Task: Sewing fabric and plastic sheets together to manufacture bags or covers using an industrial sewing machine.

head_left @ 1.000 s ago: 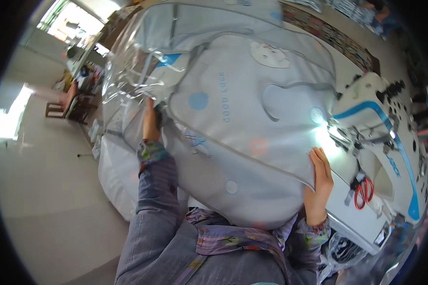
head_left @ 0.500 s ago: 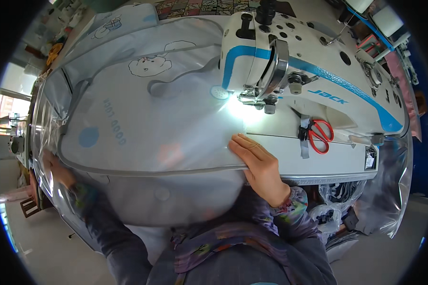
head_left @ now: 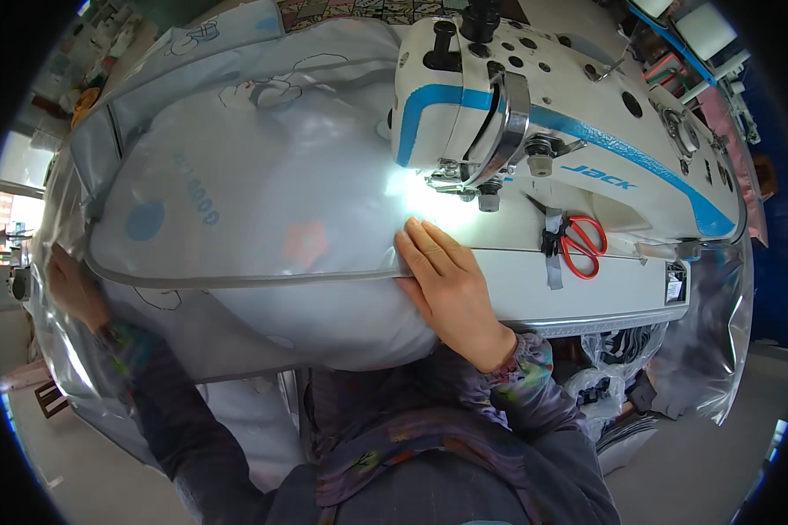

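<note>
Patterned purple sleeves nearest, rising from the lower edge; right hand [head_left: 451, 284] laid flat with fingers together on the front edge of the clear plastic quilt bag [head_left: 254, 210], just beside the lit needle area, much as half a second ago though larger in view. Left hand [head_left: 72, 289] far out at the bag's left end, seen through plastic, grip impossible to tell, now lower and nearer the frame's edge than before. Beyond, white and blue sewing machine [head_left: 552, 131] with red-handled scissors [head_left: 580, 245] lying on its bed, closer and more central than earlier.
</note>
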The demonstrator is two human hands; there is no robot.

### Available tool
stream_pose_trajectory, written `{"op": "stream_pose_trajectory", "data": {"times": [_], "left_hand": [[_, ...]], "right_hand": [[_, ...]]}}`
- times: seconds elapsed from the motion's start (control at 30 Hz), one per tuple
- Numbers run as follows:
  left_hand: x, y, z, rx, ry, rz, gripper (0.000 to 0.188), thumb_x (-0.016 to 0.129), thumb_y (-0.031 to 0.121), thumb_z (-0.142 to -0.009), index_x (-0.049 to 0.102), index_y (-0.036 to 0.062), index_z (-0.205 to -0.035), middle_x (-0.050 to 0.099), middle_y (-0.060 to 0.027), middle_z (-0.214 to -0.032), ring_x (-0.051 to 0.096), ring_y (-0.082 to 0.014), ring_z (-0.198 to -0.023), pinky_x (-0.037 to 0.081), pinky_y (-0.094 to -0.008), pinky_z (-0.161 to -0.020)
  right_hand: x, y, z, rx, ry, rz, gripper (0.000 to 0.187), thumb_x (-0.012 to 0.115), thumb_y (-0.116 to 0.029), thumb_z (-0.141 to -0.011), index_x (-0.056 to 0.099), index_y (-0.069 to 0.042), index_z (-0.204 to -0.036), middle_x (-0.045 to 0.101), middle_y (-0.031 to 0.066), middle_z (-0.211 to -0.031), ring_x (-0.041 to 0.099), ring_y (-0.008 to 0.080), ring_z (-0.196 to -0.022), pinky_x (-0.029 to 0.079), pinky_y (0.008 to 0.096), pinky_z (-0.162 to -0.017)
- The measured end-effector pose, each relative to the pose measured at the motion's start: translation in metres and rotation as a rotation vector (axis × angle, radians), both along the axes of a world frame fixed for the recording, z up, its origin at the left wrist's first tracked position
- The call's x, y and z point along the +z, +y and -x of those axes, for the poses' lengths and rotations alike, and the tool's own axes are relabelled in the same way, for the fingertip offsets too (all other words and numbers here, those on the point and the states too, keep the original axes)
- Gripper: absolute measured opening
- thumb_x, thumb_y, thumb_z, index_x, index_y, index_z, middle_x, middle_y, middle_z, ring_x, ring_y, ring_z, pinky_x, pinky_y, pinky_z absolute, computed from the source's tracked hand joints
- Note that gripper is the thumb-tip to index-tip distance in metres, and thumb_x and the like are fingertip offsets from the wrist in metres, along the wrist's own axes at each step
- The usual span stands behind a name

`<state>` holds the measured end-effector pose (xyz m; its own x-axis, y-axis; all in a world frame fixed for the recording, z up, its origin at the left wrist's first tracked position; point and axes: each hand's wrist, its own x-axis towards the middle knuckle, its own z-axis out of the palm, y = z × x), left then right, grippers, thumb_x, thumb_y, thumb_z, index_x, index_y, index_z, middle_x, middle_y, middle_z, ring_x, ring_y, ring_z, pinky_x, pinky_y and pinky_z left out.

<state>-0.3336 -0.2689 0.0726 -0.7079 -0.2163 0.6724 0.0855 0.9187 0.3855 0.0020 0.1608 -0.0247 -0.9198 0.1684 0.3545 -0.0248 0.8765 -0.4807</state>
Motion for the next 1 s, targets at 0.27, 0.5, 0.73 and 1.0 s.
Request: {"op": "stream_pose_trajectory", "data": {"times": [0.27, 0.5, 0.73, 1.0], "left_hand": [[0.016, -0.003, 0.072, -0.556, 0.344, 0.789, 0.042, 0.044, 0.038, -0.107, 0.069, 0.0062, -0.119, 0.07, -0.0232, -0.097, 0.07, -0.0379, -0.096, 0.053, -0.0497, -0.087], [0.045, 0.172, -0.06, -0.575, 0.322, 0.393, 0.027, 0.059, 0.017, -0.096, 0.067, 0.0054, -0.119, 0.069, -0.0176, -0.109, 0.069, -0.0351, -0.088, 0.056, -0.0471, -0.075], [-0.081, 0.398, -0.007, -0.937, 0.231, 0.441, 0.021, 0.055, 0.012, -0.092, 0.071, 0.0093, -0.106, 0.069, -0.0062, -0.117, 0.06, -0.023, -0.119, 0.035, -0.0554, -0.115], [-0.079, 0.331, -0.105, -0.856, 0.007, 0.681, 0.018, 0.06, 0.015, -0.086, 0.075, 0.0092, -0.095, 0.065, -0.0045, -0.084, 0.064, -0.0231, -0.096, 0.025, -0.0551, -0.121]], "right_hand": [[-0.001, 0.006, 0.001, 0.026, -0.076, -0.188, 0.053, 0.063, -0.005, -0.088, 0.059, -0.012, -0.141, 0.054, 0.0094, -0.15, 0.048, 0.0285, -0.141, 0.034, 0.0455, -0.116], [0.006, -0.003, 0.005, 0.058, -0.153, -0.177, 0.06, 0.054, 0.003, -0.084, 0.058, -0.011, -0.142, 0.053, 0.0099, -0.152, 0.046, 0.032, -0.143, 0.028, 0.0543, -0.12], [0.002, -0.003, 0.005, 0.076, -0.086, -0.095, 0.054, 0.055, 0.006, -0.085, 0.061, -0.005, -0.138, 0.057, 0.0147, -0.146, 0.049, 0.0352, -0.14, 0.024, 0.057, -0.122], [0.016, 0.009, 0.004, -0.028, 0.095, 0.27, 0.034, 0.056, -0.007, -0.099, 0.065, -0.001, -0.131, 0.068, 0.0181, -0.128, 0.066, 0.0253, -0.112, 0.049, 0.0373, -0.1]]}}
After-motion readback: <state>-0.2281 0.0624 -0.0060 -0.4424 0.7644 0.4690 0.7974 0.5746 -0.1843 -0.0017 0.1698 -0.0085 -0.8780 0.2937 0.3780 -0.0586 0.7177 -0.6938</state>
